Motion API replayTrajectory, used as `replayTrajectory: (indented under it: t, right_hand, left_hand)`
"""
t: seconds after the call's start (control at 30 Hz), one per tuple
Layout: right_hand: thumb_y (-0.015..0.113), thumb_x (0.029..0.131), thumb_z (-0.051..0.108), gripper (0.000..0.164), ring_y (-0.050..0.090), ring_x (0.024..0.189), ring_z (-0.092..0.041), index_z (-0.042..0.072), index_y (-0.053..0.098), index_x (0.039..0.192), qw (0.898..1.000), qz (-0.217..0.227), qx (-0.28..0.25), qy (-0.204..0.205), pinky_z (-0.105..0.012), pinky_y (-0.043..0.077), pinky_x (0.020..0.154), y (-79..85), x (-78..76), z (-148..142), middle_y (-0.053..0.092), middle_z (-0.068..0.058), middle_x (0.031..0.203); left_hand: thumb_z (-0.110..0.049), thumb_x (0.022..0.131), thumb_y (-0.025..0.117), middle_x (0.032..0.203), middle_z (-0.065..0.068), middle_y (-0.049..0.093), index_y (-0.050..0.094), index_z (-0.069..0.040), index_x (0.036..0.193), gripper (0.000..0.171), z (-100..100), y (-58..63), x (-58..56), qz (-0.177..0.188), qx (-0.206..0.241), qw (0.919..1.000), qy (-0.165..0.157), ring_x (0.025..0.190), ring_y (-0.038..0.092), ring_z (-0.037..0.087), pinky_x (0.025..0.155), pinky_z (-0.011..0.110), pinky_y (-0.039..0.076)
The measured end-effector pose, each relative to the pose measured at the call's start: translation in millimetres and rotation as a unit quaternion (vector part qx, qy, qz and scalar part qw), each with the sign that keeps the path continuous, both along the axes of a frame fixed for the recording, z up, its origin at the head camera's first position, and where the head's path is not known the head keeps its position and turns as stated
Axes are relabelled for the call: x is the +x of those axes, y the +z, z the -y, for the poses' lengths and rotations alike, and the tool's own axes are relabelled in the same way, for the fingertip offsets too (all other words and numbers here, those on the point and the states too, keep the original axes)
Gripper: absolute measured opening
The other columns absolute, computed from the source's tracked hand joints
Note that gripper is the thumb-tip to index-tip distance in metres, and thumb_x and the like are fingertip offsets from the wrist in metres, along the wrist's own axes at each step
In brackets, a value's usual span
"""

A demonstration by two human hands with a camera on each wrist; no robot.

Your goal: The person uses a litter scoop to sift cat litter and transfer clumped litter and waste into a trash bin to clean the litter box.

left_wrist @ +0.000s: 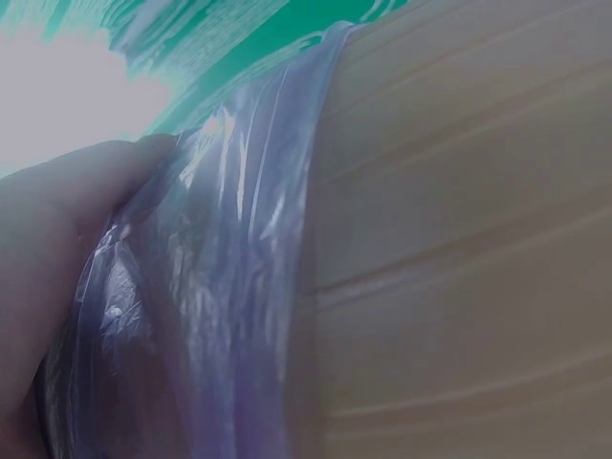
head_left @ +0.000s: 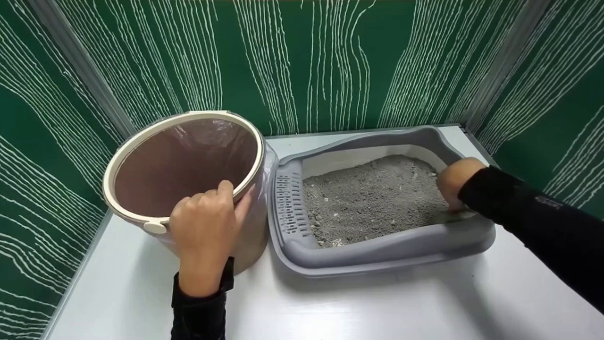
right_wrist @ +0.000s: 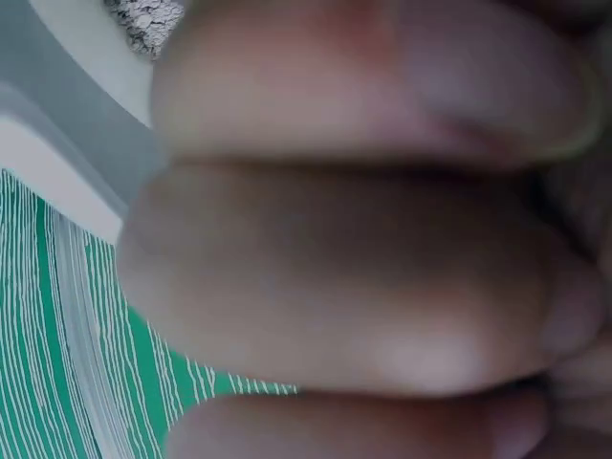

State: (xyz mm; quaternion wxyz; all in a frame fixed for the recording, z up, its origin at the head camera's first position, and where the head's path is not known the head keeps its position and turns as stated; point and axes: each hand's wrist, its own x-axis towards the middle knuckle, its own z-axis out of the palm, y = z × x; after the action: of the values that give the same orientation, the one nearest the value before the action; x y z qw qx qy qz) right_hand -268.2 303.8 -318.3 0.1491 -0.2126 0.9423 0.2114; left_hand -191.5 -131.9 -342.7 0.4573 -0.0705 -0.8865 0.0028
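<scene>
The left hand [head_left: 205, 226] grips the rim of the waste bin [head_left: 250, 241]; the right hand [head_left: 460, 182], curled, possibly holding something hidden, adjoins the grey litter [head_left: 373, 203], which stretches leftward along the litter box [head_left: 377, 248].

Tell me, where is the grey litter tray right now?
In the head view, the grey litter tray sits right of centre on the white table, beside the lined bin, with the right hand at its right end.

Green panels [head_left: 292, 28] on three sides here, streaked with wavy white. Grey posts [head_left: 89, 66] at both back corners. White worktop [head_left: 349, 307], slightly shiny. Blown-out glare [left_wrist: 67, 105], left wrist view; possibly a lamp.
</scene>
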Motion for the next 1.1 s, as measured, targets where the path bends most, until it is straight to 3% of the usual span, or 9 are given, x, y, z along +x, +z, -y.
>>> replayTrajectory:
  t: [0.13, 0.33, 0.5, 0.7, 0.83, 0.97, 1.1]
  right_hand:
    - [0.081, 0.071, 0.019, 0.039, 0.043, 0.057, -0.016, 0.018, 0.045, 0.055, 1.0, -0.023, -0.003, -0.002, -0.036, 0.042, 0.052, 3.2, -5.8, -2.5, 0.044, 0.004, 0.06]
    - [0.076, 0.073, 0.017, 0.04, 0.04, 0.059, -0.015, 0.021, 0.039, 0.059, 0.999, 0.002, -0.022, -0.04, -0.032, 0.034, 0.053, 8.8, -10.7, -8.5, 0.04, 0.005, 0.061]
    - [0.076, 0.076, 0.018, 0.044, 0.04, 0.059, -0.016, 0.022, 0.036, 0.058, 0.998, -0.018, -0.039, -0.049, -0.033, 0.032, 0.054, 13.8, -13.9, -10.9, 0.042, 0.005, 0.061]
    - [0.068, 0.083, 0.018, 0.037, 0.043, 0.058, -0.017, 0.02, 0.04, 0.058, 0.996, -0.036, -0.035, -0.074, -0.035, 0.035, 0.052, 13.1, -24.6, -10.4, 0.046, 0.001, 0.062]
    - [0.067, 0.088, 0.024, 0.039, 0.047, 0.057, -0.018, 0.016, 0.044, 0.058, 0.995, -0.06, -0.033, -0.076, -0.041, 0.046, 0.052, 6.1, -26.6, -10.2, 0.048, -0.001, 0.061]
    - [0.057, 0.092, 0.017, 0.03, 0.056, 0.064, -0.023, 0.009, 0.053, 0.063, 0.99, -0.053, -0.074, -0.111, -0.048, 0.055, 0.06, -0.3, -21.1, -6.5, 0.06, -0.009, 0.07]
    - [0.046, 0.087, 0.013, 0.027, 0.052, 0.069, -0.024, 0.015, 0.048, 0.06, 0.972, 0.011, -0.138, -0.192, -0.038, 0.046, 0.064, -0.8, -14.7, -5.2, 0.059, -0.011, 0.076]
  left_hand:
    - [-0.041, 0.084, 0.082, 0.045, 0.009, 0.049, 0.054, -0.006, 0.066, 0.048, 0.1, -0.1, 0.1, 0.001, -0.002, 1.0, 0.002, 0.041, 0.055, 0.032, 0.043, 0.039, 0.036]
    - [-0.043, 0.085, 0.081, 0.045, 0.009, 0.049, 0.053, -0.007, 0.066, 0.049, -0.1, 0.4, 0.2, 0.004, -0.004, 1.0, 0.003, 0.041, 0.054, 0.031, 0.044, 0.039, 0.035]
    - [-0.042, 0.085, 0.081, 0.045, 0.009, 0.049, 0.053, -0.007, 0.066, 0.049, 0.3, 0.5, 0.5, 0.004, -0.003, 1.0, 0.004, 0.041, 0.054, 0.031, 0.043, 0.039, 0.035]
    - [-0.041, 0.084, 0.081, 0.045, 0.01, 0.05, 0.053, -0.007, 0.066, 0.048, -0.8, -0.3, 0.7, -0.001, 0.0, 1.0, 0.0, 0.042, 0.055, 0.032, 0.043, 0.04, 0.037]
    - [-0.041, 0.083, 0.081, 0.045, 0.01, 0.051, 0.053, -0.007, 0.066, 0.048, -1.5, -1.1, 1.1, -0.001, 0.001, 1.0, -0.001, 0.042, 0.056, 0.033, 0.044, 0.04, 0.037]
    - [-0.042, 0.083, 0.081, 0.045, 0.009, 0.05, 0.053, -0.007, 0.065, 0.049, -1.4, -1.0, 2.0, -0.001, 0.001, 1.0, 0.004, 0.042, 0.055, 0.033, 0.043, 0.041, 0.037]
    - [-0.042, 0.084, 0.081, 0.045, 0.009, 0.05, 0.054, -0.007, 0.066, 0.049, -1.9, -0.6, 2.8, 0.003, 0.0, 1.0, 0.004, 0.042, 0.056, 0.033, 0.044, 0.04, 0.037]
